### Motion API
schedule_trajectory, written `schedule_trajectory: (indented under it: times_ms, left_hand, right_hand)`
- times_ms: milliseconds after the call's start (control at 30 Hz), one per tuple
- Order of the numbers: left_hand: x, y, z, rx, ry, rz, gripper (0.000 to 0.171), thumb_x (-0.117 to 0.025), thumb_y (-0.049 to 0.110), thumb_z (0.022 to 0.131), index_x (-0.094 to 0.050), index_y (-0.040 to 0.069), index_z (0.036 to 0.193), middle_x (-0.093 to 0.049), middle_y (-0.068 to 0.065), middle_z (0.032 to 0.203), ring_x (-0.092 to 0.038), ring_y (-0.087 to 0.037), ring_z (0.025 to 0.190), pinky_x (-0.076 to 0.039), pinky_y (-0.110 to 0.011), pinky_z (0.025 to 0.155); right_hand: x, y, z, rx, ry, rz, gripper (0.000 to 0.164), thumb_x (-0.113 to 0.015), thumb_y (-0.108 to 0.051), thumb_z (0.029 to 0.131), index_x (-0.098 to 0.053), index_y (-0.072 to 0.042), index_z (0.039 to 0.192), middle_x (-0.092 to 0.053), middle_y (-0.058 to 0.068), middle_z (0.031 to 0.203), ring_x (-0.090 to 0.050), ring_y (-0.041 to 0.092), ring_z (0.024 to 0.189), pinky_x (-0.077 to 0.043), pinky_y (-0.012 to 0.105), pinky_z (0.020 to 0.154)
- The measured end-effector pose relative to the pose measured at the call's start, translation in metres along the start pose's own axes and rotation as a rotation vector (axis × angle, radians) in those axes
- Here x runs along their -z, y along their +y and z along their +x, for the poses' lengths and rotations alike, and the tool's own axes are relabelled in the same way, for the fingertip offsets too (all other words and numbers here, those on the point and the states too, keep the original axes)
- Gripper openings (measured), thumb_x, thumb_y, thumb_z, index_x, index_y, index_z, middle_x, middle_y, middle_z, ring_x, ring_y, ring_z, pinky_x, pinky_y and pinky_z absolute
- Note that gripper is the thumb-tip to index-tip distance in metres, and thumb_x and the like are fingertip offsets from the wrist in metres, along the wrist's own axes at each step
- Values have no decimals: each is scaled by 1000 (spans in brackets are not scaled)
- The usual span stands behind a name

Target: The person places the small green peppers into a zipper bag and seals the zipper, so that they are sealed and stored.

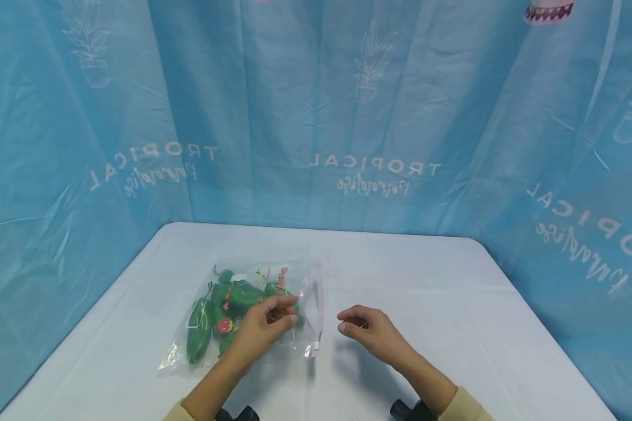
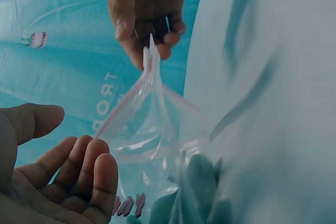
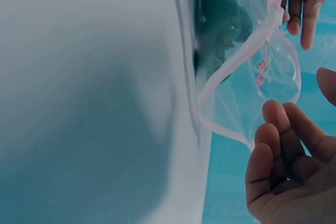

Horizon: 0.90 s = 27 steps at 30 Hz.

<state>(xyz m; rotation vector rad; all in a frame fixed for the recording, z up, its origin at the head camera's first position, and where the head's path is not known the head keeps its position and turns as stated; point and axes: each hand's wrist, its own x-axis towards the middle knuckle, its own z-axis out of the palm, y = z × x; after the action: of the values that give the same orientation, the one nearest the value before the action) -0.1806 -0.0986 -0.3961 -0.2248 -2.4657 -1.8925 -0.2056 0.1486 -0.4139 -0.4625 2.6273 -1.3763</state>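
A clear zip bag [image 1: 309, 273] with a pink closure and red printed pictures lies on the left half of the table. Through its plastic show several glossy green vegetable-shaped pieces, among them a long one with a thin stem [image 1: 200, 330]. My left hand [image 1: 267, 326] hovers over the bag near its mouth, fingers loosely bent and nothing between them. To the right of the mouth is my right hand [image 1: 371, 332], its thumb apart from relaxed fingers, holding nothing. In the right wrist view the pink zip edge [image 3: 239, 59] gapes, with a slider at its upper end.
The white table [image 1: 426, 280] has rounded far corners. Blue sheeting [image 1: 316, 117] with printed lettering hangs behind it and along both sides. Dark straps or mounts [image 1: 413, 410] sit at both wrists, below beige sleeves [image 1: 464, 406].
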Motion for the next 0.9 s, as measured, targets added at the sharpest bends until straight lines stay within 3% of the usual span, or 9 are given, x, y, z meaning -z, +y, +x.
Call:
schedule_trajectory:
  times_ms: [400,567,900]
  left_hand:
    - [-4,-1,-26,110,-20,-164,37,-69,15,83,-62,6,118,-65,-14,115,-60,-14,100,-49,-20,82]
    - [-5,-7,-41,157,-50,-250,41,-68,14,85,-58,0,122,-63,-16,118,-60,-19,105,-52,-23,80]
    - [-13,-26,-60,142,-223,-306,44,-59,16,92,-51,-10,126,-64,-16,110,-64,-10,88,-54,-25,78]
  right_hand:
    - [-2,1,-13,27,-94,183,41,-64,-38,88,-63,-8,116,-65,13,117,-62,15,102,-49,23,81]
    - [-7,3,-15,35,-112,235,41,-65,-33,88,-63,-5,116,-64,16,117,-62,15,100,-50,23,80]
    - [-20,8,-16,44,-139,251,38,-65,-31,88,-64,-3,113,-65,17,114,-62,10,93,-48,22,77]
